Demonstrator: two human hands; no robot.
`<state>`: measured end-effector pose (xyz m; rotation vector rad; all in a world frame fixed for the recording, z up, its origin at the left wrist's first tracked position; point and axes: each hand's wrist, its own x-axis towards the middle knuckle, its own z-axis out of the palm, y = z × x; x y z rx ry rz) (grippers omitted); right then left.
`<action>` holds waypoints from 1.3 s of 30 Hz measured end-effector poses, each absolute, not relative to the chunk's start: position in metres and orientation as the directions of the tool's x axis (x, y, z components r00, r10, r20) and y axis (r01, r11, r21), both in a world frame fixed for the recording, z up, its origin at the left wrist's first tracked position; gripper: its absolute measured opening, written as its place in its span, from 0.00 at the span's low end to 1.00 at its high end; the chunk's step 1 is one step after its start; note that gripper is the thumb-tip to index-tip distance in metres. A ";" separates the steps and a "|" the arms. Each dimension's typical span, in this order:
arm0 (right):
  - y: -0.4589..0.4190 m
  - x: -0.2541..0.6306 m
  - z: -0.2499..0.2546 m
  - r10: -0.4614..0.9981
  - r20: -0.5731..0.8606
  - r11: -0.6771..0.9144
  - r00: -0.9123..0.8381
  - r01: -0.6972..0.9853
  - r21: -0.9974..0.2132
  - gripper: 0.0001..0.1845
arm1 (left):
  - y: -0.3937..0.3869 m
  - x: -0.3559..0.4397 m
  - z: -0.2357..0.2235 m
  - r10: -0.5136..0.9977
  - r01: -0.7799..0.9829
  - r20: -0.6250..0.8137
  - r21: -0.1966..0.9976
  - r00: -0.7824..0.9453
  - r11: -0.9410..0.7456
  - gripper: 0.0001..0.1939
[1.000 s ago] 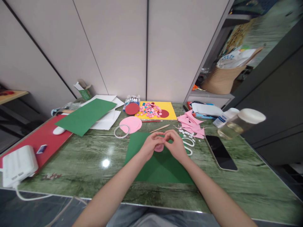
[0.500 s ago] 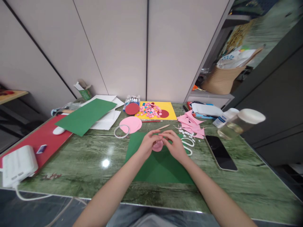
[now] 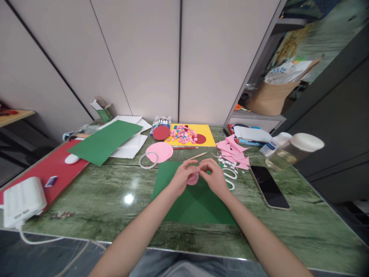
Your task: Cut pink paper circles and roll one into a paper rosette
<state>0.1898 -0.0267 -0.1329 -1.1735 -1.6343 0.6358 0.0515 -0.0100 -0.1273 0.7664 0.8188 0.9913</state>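
Observation:
A curled pink paper spiral [image 3: 193,179] hangs between my hands, above a green paper sheet [image 3: 198,209]. My left hand [image 3: 184,177] is closed, thumb and forefinger pinching the spiral's upper edge. From the other side my right hand [image 3: 212,177] pinches the same pink paper, its fingertips touching those of the left. The fingers partly hide the paper. Just beyond the hands lies a pale pointed wooden stick [image 3: 198,156]. Pink paper circles [image 3: 164,151] are stacked to the left, with a white ring [image 3: 141,163] overlapping them.
Pink pompoms [image 3: 183,134] are heaped on a yellow sheet [image 3: 209,132] at the back. Pink paper scraps [image 3: 232,150] and white paper strips [image 3: 233,182] lie to the right, near a phone [image 3: 269,186] and a jar [image 3: 294,152]. A white power bank [image 3: 24,202] sits at left.
The fingers of both hands have shifted slightly around the pink spiral, with the right fingers curling in more. The spiral stays in nearly the same place.

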 end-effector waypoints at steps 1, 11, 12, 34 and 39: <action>-0.027 0.189 -0.133 0.911 0.409 0.392 -0.041 0.387 -0.835 0.01 | -0.010 0.052 -0.127 0.918 -0.398 -0.225 0.848 0.328 0.350 0.20; -0.026 0.189 -0.132 0.910 0.412 0.393 -0.047 0.413 -0.821 0.01 | -0.009 0.051 -0.127 0.921 -0.390 -0.227 0.854 0.318 0.345 0.20; -0.027 0.189 -0.132 0.907 0.417 0.399 -0.052 0.419 -0.816 0.01 | -0.009 0.050 -0.128 0.921 -0.392 -0.224 0.853 0.320 0.344 0.20; -0.026 0.188 -0.136 0.902 0.431 0.404 -0.026 0.403 -0.821 0.06 | -0.009 0.053 -0.134 0.904 -0.328 -0.179 0.890 0.388 0.317 0.19; -0.026 0.188 -0.135 0.905 0.424 0.404 -0.046 0.411 -0.817 0.03 | -0.008 0.052 -0.135 0.921 -0.358 -0.201 0.877 0.335 0.321 0.20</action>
